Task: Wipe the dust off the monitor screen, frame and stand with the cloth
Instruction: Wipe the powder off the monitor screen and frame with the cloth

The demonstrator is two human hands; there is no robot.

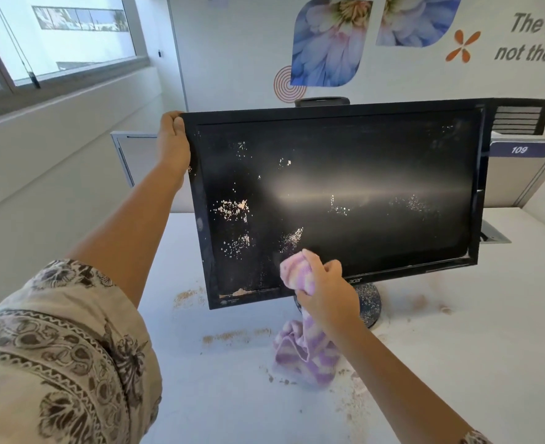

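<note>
**Cloth at the lower edge of a dusty screen**

I am looking down from the head camera at a black monitor (335, 200) that is standing on a white desk (457, 347), turned a little so its left side is nearer to me. The left hand (172, 143) is gripping the monitor's upper left corner, with fingers curled over the top of the frame (479, 187) and the thumb lying on the front edge. The right hand (324, 288) is bunching a purple and white cloth (297, 272) in a closed fist and pressing the wad against the lower middle of the screen (377, 174), just left of the logo on the bottom bezel. The loose end of the cloth is hanging below the fist and touching the desk.

White specks are showing over the left half of the screen and in a fainter patch toward the right; a pale smear is running across the middle. Crusted residue is sitting along the lower left bezel. The round stand (370, 302) is showing partly behind the right wrist, and it is speckled too. Brownish crumbs (232, 335) are lying on the desk in front of the monitor and beside the cloth. A patterned sleeve (60, 357) is covering my left upper arm.
</note>
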